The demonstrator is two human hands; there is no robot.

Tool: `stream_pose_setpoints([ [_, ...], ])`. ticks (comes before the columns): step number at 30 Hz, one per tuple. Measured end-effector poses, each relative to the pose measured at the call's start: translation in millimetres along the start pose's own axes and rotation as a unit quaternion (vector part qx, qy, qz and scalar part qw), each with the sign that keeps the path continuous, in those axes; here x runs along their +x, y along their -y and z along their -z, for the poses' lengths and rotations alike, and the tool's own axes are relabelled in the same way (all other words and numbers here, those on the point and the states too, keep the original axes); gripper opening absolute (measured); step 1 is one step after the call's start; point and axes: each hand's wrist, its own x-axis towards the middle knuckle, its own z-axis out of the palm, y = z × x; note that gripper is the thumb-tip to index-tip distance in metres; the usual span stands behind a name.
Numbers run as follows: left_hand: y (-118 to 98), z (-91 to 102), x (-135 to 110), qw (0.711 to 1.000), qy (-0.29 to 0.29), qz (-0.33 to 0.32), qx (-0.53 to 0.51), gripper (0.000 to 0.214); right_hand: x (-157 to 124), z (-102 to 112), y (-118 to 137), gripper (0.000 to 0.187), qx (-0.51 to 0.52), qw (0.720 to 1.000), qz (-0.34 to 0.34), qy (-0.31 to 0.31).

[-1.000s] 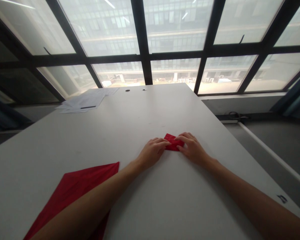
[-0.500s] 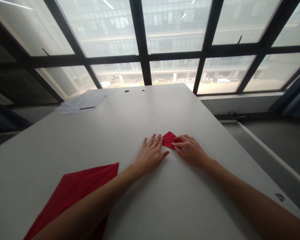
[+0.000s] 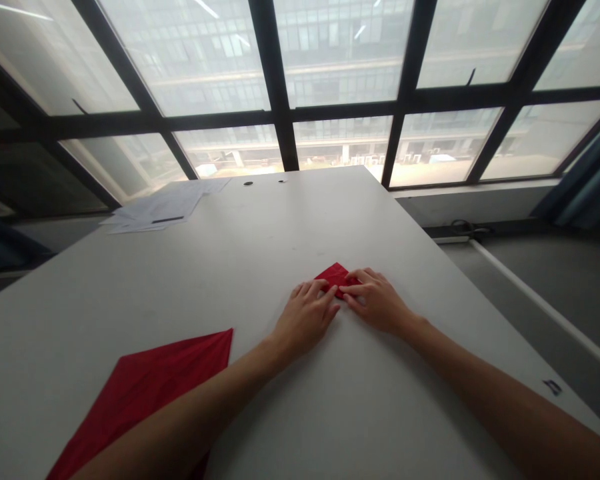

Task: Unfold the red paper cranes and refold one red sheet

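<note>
A small folded red cloth (image 3: pixel 335 272) lies on the white table, its pointed top facing the windows. My left hand (image 3: pixel 306 319) is at its left side, fingers bent over the cloth's left and near edges. From the right, my right hand (image 3: pixel 377 301) has its curled fingertips on the cloth, covering that side of it. The fingertips of both hands nearly meet at the near edge. A larger red cloth (image 3: pixel 153 377) is spread at the lower left, partly hidden by my left forearm, which passes over it.
Loose papers (image 3: pixel 155 207) with a dark strip on them lie at the table's far left. A small dark-marked piece (image 3: pixel 553 387) sits by the right edge. Beyond the table (image 3: pixel 260 233) are large framed windows, and a white bar (image 3: pixel 530 303) runs along the right.
My left hand has gone from lying flat beside the small cloth to bent fingers on its left and near edges. My right hand has stayed on the cloth. The view has shifted slightly.
</note>
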Motion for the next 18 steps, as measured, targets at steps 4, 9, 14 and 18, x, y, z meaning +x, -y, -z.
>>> stream_pose_setpoints([
  [4,10,-7.5,1,0.999,0.016,0.006,-0.046,0.038,1,-3,-3,0.026,0.049,0.997,-0.034,-0.047],
  [9,21,-9.8,8,0.990,0.019,-0.002,-0.139,0.029,5,-12,-17,0.017,0.060,0.979,-0.143,-0.132],
  [14,22,-10.0,9,0.981,-0.011,-0.006,-0.195,0.022,7,-18,-21,0.019,0.023,0.981,-0.166,-0.094],
  [18,20,-9.1,7,0.982,-0.012,-0.021,-0.188,0.023,7,-22,-22,0.018,0.012,0.981,-0.170,-0.092],
])
